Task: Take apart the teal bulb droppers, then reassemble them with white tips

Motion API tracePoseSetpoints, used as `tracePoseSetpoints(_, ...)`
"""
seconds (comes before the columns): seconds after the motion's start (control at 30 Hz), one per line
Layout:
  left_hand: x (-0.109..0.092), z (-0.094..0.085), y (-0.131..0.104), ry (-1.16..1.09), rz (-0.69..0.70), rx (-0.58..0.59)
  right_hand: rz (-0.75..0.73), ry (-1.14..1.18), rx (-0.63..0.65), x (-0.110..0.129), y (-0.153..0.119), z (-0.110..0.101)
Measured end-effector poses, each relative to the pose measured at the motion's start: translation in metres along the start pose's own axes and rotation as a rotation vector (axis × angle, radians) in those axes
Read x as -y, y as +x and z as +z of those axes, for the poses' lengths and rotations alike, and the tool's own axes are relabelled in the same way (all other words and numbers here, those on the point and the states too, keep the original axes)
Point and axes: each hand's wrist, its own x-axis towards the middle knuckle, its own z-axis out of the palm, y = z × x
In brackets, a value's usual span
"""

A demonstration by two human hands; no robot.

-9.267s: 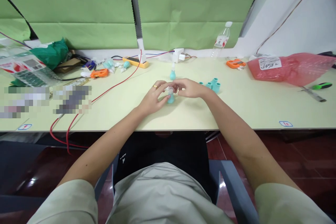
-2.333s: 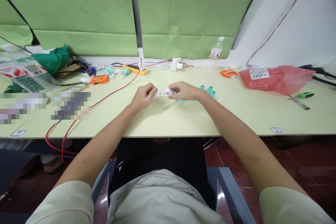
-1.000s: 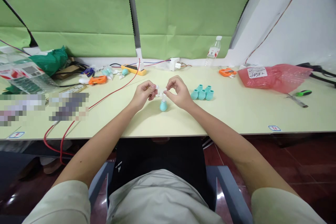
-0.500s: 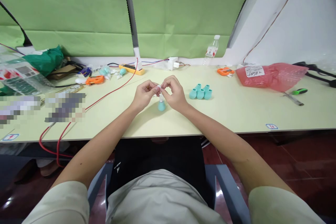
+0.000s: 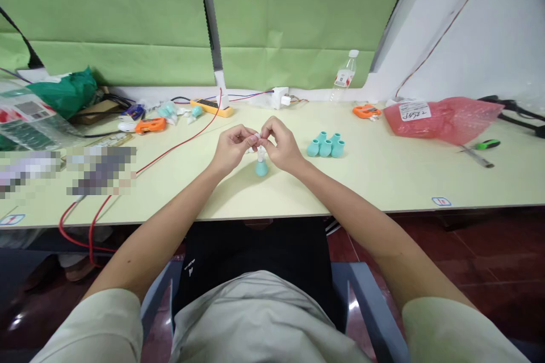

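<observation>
Both hands meet over the middle of the table. My left hand (image 5: 233,146) pinches a small whitish piece (image 5: 258,137) from the left, and my right hand (image 5: 279,143) pinches it from the right. Fingers hide much of that piece. Just below the fingertips stands a small teal cone-shaped piece (image 5: 261,168) with a clear or white part (image 5: 261,154) on top. To the right of my right hand, several teal rounded pieces with short necks (image 5: 325,146) stand close together on the pale table (image 5: 383,176).
Orange tools lie at the left (image 5: 150,126) and right (image 5: 366,111). A yellow device (image 5: 212,107), a plastic bottle (image 5: 344,76) and a red bag (image 5: 443,119) sit farther back. A red cable (image 5: 170,156) crosses the left side; a green-handled tool (image 5: 486,144) is far right.
The view has shifted slightly. Both hands remain together above the teal cone, with the fingertips a little closer around the small whitish piece.
</observation>
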Motion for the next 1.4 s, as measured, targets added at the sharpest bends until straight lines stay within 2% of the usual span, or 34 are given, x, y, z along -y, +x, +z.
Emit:
tracePoseSetpoints(0.5,0.003,0.001,-0.001,-0.007,0.018,0.003,-0.021,0.054,-0.042,-0.01,0.001,0.001)
tracePoseSetpoints(0.9,0.004,-0.001,0.0,-0.016,0.023,-0.006,-0.082,-0.046,-0.071,-0.008,0.001,0.001)
tracePoseSetpoints(1.07,0.003,-0.002,0.0,0.002,0.038,-0.035,-0.055,-0.14,-0.09,-0.012,-0.001,0.0)
tracePoseSetpoints(1.4,0.008,0.0,-0.001,0.041,0.075,-0.072,-0.007,-0.115,-0.095,-0.008,-0.002,0.001)
